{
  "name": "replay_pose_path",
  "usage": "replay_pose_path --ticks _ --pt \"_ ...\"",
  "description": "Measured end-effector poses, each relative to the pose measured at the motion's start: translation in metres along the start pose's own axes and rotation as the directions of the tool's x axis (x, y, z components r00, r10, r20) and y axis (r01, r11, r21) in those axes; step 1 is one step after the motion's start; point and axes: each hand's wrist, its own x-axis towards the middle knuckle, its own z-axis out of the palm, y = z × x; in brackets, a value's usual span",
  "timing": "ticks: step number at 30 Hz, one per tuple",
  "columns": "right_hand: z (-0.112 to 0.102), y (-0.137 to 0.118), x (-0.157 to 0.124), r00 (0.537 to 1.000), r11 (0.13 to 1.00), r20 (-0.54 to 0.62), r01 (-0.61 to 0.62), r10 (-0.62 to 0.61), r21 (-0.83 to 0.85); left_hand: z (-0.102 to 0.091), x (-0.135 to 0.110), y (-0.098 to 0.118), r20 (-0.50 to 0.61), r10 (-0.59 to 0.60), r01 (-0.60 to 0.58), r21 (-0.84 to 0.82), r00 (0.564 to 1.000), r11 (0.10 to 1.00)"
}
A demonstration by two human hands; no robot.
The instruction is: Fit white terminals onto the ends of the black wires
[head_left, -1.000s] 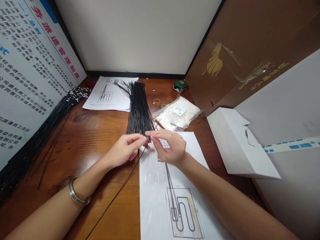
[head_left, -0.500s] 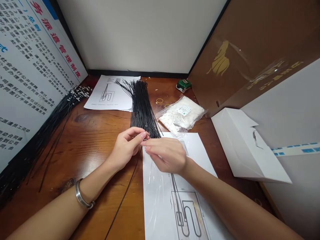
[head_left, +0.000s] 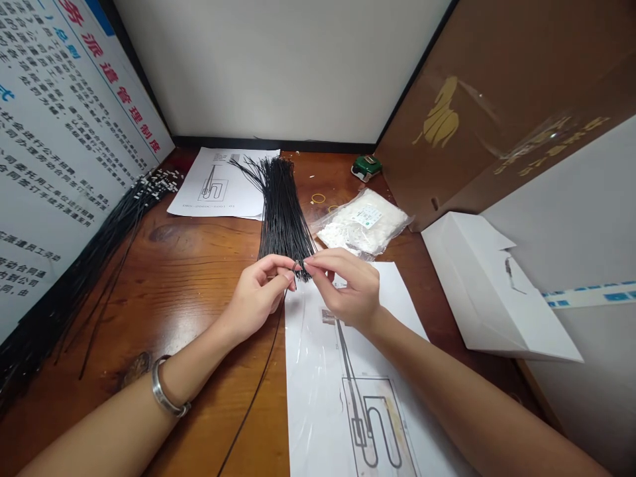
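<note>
My left hand (head_left: 256, 295) pinches a thin black wire (head_left: 259, 387), whose long tail runs down across the table to the lower edge of the view. My right hand (head_left: 350, 286) meets it from the right, thumb and forefinger pressed together at the upper end of the wire. The exact form of that end is too small to make out. Just beyond my fingertips lies a thick bundle of black wires (head_left: 281, 212). Under my right hand and forearm is a printed sheet with a line drawing (head_left: 318, 397), in a glossy cover.
A clear bag of small white parts (head_left: 365, 222) lies right of the bundle. Behind are a green tape measure (head_left: 366, 167), a yellow rubber band (head_left: 318, 198) and another printed sheet (head_left: 191, 199). White-tipped black wires (head_left: 119, 225) lean at left; a folded white box (head_left: 467, 285) stands right.
My right hand has drawn back slightly to the right and turned, so its pinched fingertips now show. My left hand stays nearly in place, and the wire's tail has shifted a little right.
</note>
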Motion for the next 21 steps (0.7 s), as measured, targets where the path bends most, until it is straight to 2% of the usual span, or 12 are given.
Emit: replay_pose_path --ticks 4,8,12,21 --pt "-0.0005 -0.0007 0.0001 0.994 0.988 0.073 -0.089 0.08 0.125 -0.0007 -0.0004 -0.001 0.006 0.035 -0.035 0.065 0.999 0.997" --pt "-0.0006 -0.001 0.0001 0.986 0.978 0.103 -0.144 0.129 0.15 -0.0001 -0.0005 -0.0006 -0.003 0.064 -0.063 0.139 0.998 0.988" --pt "-0.0012 0.0001 -0.0001 0.984 0.976 0.126 -0.148 0.128 0.162 0.0 -0.0011 -0.0007 -0.001 0.07 -0.068 0.185 0.998 0.98" --pt "-0.001 0.0022 -0.0015 0.984 0.976 0.133 -0.137 0.115 0.169 -0.0003 -0.002 -0.0018 -0.012 0.063 -0.06 0.173 0.998 0.983"
